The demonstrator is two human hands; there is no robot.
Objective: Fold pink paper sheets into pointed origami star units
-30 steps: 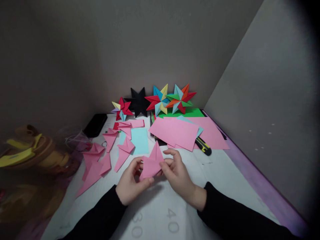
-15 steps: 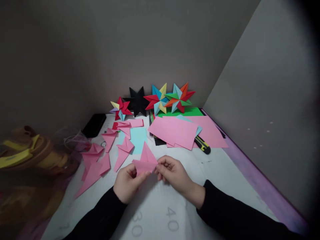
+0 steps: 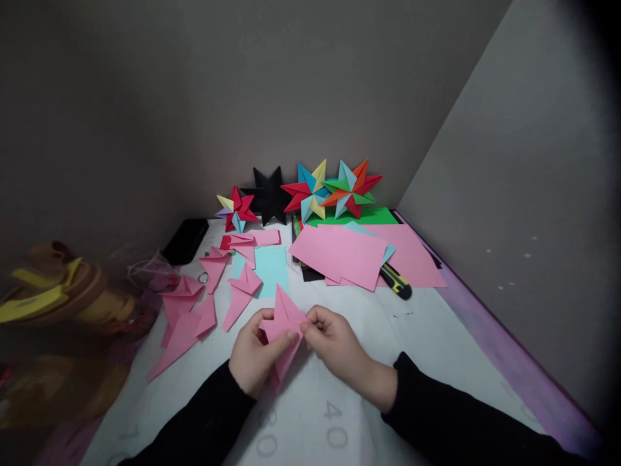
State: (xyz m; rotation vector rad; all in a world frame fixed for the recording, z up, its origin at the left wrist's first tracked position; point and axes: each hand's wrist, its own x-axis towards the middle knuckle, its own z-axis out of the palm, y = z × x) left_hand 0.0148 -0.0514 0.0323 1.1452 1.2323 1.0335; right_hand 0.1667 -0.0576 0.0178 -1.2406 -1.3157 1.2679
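Observation:
Between my two hands is a folded pink paper piece [image 3: 286, 310], with one point up toward the wall and another hanging down toward me. My left hand [image 3: 257, 353] grips its left side, thumb lying across the front and fingers behind. With thumb and forefinger, my right hand [image 3: 334, 340] pinches the right corner. Just left of my hands lies a folded pink unit [image 3: 244, 285], partly over a light blue sheet [image 3: 274, 265]. Farther left, several more pink folded units [image 3: 187, 323] rest on the white table cover.
Finished paper stars [image 3: 313, 191] and a black star [image 3: 270, 194] lean on the back wall. Pink sheets [image 3: 339, 252] lie at the back right, beside a yellow-and-black utility knife [image 3: 396, 281]. A black phone [image 3: 185, 239] sits at the back left, near a brown pot-like object [image 3: 72, 291].
The pink piece has turned and opened out, so a lower point now hangs below my hands. My left thumb has shifted up across its front. My right hand still pinches the right corner.

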